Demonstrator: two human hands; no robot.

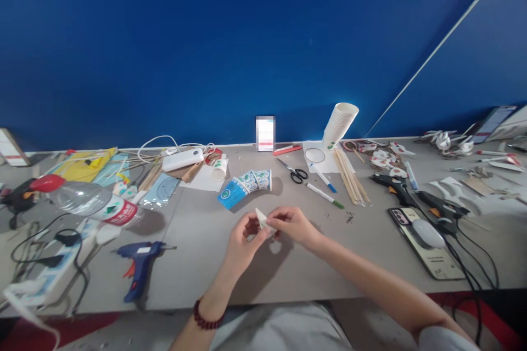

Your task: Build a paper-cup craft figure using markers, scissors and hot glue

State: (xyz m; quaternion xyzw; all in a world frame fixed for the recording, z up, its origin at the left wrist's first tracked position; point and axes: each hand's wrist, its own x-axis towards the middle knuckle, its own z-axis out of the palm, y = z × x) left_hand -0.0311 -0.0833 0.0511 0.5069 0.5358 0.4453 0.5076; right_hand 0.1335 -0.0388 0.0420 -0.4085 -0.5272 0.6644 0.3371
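Observation:
Between my two hands, above the table near its front middle, is a small white piece of paper with a pointed top. My left hand pinches its left and lower side, the thumb along the bottom. From the right, my right hand is closed on the same piece with thumb and fingertips. Part of the piece is hidden behind my fingers. Just beyond my hands lies a blue patterned paper cup on its side, seemingly cut or flattened.
A blue glue gun and a fallen plastic bottle lie left. Behind are scissors, markers, wooden sticks and a leaning stack of white cups. Right, a phone lies beside black glue guns with cables.

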